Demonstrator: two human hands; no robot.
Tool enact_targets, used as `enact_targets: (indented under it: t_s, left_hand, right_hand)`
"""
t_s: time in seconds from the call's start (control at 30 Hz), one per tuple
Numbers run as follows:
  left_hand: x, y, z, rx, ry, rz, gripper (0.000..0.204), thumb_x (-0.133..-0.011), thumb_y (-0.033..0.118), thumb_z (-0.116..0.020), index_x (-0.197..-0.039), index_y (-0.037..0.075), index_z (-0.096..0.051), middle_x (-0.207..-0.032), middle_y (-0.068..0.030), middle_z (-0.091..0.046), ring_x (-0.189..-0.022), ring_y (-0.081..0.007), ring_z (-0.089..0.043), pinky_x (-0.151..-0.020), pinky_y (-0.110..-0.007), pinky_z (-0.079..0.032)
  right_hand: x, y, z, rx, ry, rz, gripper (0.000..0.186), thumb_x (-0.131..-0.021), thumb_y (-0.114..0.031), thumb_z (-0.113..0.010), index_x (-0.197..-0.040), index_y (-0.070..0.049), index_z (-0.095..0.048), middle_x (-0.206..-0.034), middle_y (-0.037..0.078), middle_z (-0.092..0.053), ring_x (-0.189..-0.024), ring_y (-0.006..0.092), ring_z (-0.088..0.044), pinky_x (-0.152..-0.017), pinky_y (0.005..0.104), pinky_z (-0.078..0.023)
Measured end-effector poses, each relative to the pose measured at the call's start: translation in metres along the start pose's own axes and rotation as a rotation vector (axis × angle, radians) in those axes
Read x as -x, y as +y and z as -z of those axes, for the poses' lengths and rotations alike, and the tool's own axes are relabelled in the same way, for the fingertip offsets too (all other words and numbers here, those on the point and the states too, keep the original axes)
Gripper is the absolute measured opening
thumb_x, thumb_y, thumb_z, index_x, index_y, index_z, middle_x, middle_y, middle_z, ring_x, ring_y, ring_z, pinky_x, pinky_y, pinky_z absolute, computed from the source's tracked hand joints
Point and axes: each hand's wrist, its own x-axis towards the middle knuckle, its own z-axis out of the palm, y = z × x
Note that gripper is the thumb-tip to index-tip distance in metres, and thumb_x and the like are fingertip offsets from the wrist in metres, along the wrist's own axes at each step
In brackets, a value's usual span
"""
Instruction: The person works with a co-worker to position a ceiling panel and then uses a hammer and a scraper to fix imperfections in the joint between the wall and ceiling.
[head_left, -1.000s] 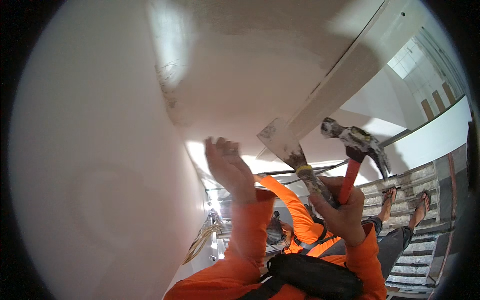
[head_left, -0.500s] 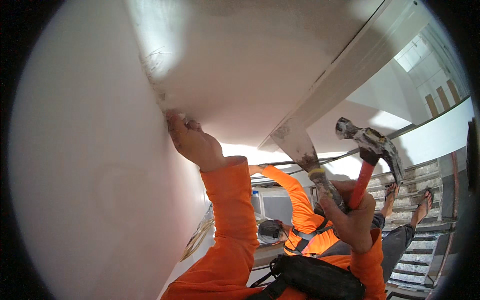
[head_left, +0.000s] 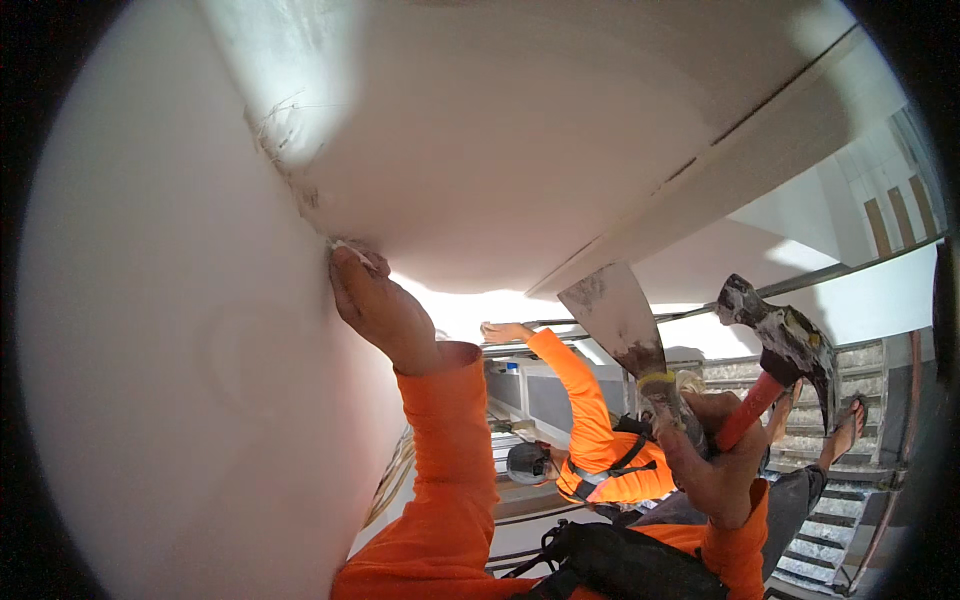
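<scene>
My left hand [head_left: 385, 312] is raised to the seam [head_left: 290, 190] where the pale wall meets the overhead panel. Its fingers are curled together against the joint, with a bit of white material [head_left: 352, 254] showing at the tips; what it is I cannot make out. In my right hand [head_left: 722, 470] are two tools at once: a putty knife [head_left: 625, 325], its broad blade stained and pointing up, and a claw hammer [head_left: 785, 340] with a red handle and a head smeared white. Both tools are held apart from the panel.
A co-worker in an orange top [head_left: 600, 450] and dark cap is below, one arm stretched toward the panel's edge. Slatted, white-spattered scaffold boards [head_left: 815, 530] lie under the co-worker's feet. A black pouch [head_left: 630, 560] hangs at my front. A beam [head_left: 730, 170] crosses overhead.
My left hand has moved slightly along the seam, nearer to me. The putty knife and hammer have shifted right and lower with my right hand. The whole view has tilted a little.
</scene>
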Motion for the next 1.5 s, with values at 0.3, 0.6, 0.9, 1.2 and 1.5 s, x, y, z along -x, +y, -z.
enact_targets:
  t_s: [0.3, 0.6, 0.9, 1.2, 1.5]
  left_hand:
    - [0.124, -0.037, -0.032, -0.018, -0.959, 0.389, 0.018, -0.089, 0.011, -0.068, -0.103, 0.001, -0.062, -0.096, -0.0104, -0.067, -0.092, -0.0181, -0.065, -0.083, -0.034, -0.053]
    - [0.090, -0.062, 0.005, -0.058, -0.388, 0.250, 0.028, -0.099, 0.019, -0.058, -0.119, 0.000, -0.058, -0.110, -0.0093, -0.063, -0.087, -0.0168, -0.063, -0.077, -0.033, -0.052]
    - [0.013, -0.067, 0.019, 0.348, 0.142, 0.285, 0.031, -0.097, 0.041, -0.062, -0.104, 0.010, -0.059, -0.078, 0.0014, -0.058, -0.064, -0.0076, -0.051, -0.063, -0.025, -0.041]
    - [-0.004, -0.141, 0.054, 0.253, 0.162, 0.131, 0.025, -0.099, 0.025, -0.060, -0.079, 0.011, -0.057, -0.065, 0.0006, -0.057, -0.046, -0.0063, -0.041, -0.040, -0.021, -0.033]
    - [0.014, -0.102, 0.105, -0.017, -0.208, 0.040, 0.024, -0.090, -0.003, -0.062, -0.068, 0.005, -0.056, -0.065, -0.0079, -0.061, -0.037, -0.0124, -0.050, -0.030, -0.025, -0.038]
  right_hand:
    - [-0.019, -0.008, -0.007, -0.134, -0.074, -0.171, 0.028, -0.081, -0.007, -0.075, -0.105, 0.003, -0.066, -0.079, 0.007, -0.069, -0.061, 0.0076, -0.061, -0.053, 0.0219, -0.048]
    - [-0.016, 0.015, -0.037, -0.094, -0.061, -0.048, 0.032, -0.082, -0.001, -0.071, -0.109, 0.005, -0.057, -0.076, 0.010, -0.068, -0.051, 0.0076, -0.057, -0.045, 0.0216, -0.045]
    - [-0.022, 0.023, -0.035, -0.076, -0.058, -0.040, 0.031, -0.080, -0.002, -0.075, -0.106, 0.005, -0.061, -0.076, 0.008, -0.068, -0.058, 0.0073, -0.060, -0.051, 0.0220, -0.047]
    - [-0.013, 0.065, -0.009, 0.118, -0.147, -0.251, 0.038, -0.073, -0.010, -0.085, -0.104, 0.002, -0.067, -0.093, 0.011, -0.071, -0.082, 0.0120, -0.064, -0.069, 0.0260, -0.051]
    - [0.067, 0.146, 0.050, 0.597, -0.131, -0.740, 0.041, -0.079, -0.030, -0.080, -0.097, 0.001, -0.061, -0.072, 0.004, -0.058, -0.059, 0.0162, -0.056, -0.061, 0.0318, -0.049]
